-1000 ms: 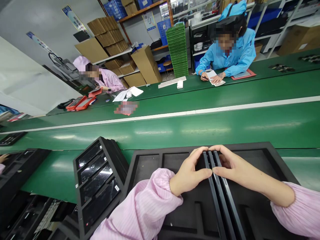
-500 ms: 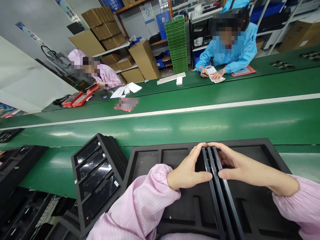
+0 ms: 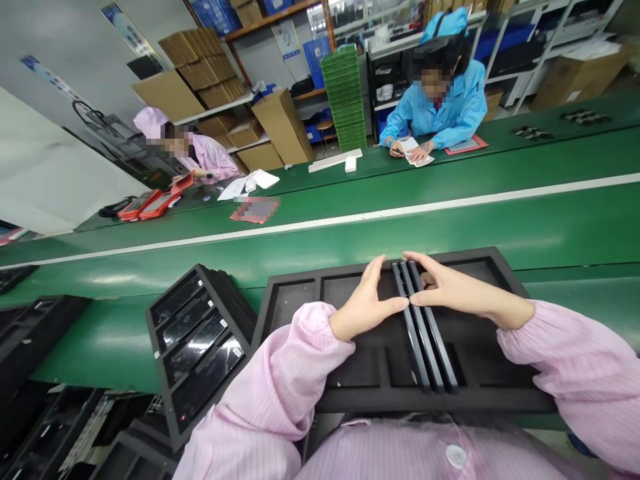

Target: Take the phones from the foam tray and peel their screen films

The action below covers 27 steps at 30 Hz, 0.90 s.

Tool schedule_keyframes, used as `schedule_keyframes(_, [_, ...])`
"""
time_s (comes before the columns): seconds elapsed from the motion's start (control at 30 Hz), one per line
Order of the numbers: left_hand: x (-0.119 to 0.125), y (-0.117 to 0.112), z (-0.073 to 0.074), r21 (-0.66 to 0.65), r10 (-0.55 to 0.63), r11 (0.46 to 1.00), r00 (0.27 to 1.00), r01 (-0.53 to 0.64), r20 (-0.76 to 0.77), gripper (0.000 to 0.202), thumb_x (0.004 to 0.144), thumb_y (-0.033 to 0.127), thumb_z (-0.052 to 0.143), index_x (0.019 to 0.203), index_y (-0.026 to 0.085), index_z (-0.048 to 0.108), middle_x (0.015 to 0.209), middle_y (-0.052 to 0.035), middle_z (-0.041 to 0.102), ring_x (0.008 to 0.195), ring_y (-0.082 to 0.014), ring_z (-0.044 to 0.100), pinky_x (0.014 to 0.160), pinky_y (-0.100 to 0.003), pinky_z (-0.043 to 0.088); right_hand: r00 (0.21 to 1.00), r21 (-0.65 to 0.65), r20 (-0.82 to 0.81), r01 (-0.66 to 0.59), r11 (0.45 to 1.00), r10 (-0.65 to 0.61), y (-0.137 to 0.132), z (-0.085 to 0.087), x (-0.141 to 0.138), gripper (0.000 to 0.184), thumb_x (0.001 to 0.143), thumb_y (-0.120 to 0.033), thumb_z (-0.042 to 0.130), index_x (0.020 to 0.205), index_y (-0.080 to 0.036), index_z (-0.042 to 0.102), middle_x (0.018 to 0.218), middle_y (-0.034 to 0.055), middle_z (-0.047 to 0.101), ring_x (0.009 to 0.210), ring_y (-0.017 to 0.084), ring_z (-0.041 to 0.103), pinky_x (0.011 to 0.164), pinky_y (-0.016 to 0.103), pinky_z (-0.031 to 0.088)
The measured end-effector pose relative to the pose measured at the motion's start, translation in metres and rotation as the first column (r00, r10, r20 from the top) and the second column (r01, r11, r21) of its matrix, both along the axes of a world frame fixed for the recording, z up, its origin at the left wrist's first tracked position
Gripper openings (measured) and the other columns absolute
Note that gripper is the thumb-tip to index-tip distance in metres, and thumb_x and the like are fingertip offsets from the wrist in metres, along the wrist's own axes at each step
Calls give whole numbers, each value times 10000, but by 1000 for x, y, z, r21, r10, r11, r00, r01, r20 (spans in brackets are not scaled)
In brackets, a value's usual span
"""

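Three dark, flat phone-like slabs [image 3: 423, 333] stand on edge side by side, with narrow gaps between them. They lie lengthwise over a black foam tray [image 3: 350, 398], their lower ends near its front rim. My left hand [image 3: 367, 303] is at their left side, thumb on the upper edges and index finger raised just off the far end. From the right, my right hand [image 3: 445, 290] curls round the stack, thumb on the top edge and index fingertip at the far end. The other fingers of my left hand are mostly hidden.
Left of the tray, stacked black trays [image 3: 197, 347] hold several glossy dark panels with white labels. A green bench [image 3: 320, 233] with a white strip [image 3: 280, 227] runs across. Beyond sit a person in blue [image 3: 437, 100] and a person in pink [image 3: 200, 150], with papers and red-edged items.
My view has shifted, showing more of my front and the tray's near rim. The slabs now appear lower, with their near ends in sight, and both hands have moved with them.
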<state>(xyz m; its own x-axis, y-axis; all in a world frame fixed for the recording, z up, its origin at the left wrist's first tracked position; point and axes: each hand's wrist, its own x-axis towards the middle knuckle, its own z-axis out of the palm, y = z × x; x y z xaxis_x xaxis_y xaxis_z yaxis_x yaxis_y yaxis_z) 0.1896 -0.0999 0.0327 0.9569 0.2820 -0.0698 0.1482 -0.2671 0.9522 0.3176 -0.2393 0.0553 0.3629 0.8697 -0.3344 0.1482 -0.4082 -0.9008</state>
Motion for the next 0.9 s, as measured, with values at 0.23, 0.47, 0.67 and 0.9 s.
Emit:
schedule_keyframes(0.23, [-27, -42, 17, 236, -194, 943, 963, 236, -188, 244, 695, 358, 654, 685, 179, 488, 819, -51, 504, 826, -219, 499, 795, -385, 420, 913, -77, 367, 221, 972, -179, 12, 3, -16, 807, 657, -304, 595, 1376, -81, 304, 1351, 169, 383, 1185, 303, 420, 1009, 416, 340])
schedule_keyframes(0.47, [-22, -33, 12, -526, 292, 823, 954, -214, 69, 638, 536, 301, 736, 1116, 190, 492, 1161, -98, 537, 1065, -265, 501, 872, -381, 397, 904, 232, -169, 423, 876, -392, 7, 17, -28, 703, 518, -381, 579, 1167, -177, 404, 1090, 82, 561, 977, 266, 542, 867, 392, 449])
schedule_keyframes(0.67, [-26, -43, 18, -924, 74, 383, 997, -3, 28, 366, 506, 245, 726, 829, 112, 619, 675, -50, 624, 642, -189, 590, 726, -356, 447, 894, 381, -142, 445, 810, -425, 17, 25, -46, 706, 556, -479, 570, 1170, -197, 366, 1159, 98, 520, 1084, 268, 488, 954, 407, 405])
schedule_keyframes(0.9, [-31, -51, 27, -870, 139, 466, 984, -161, -107, 328, 434, 125, 590, 760, 116, 622, 625, -36, 604, 557, -159, 535, 572, -280, 400, 931, 261, 342, 33, 965, -125, 14, 47, -4, 529, 679, -616, 513, 979, -197, 631, 1139, 111, 557, 1034, 297, 520, 916, 447, 423])
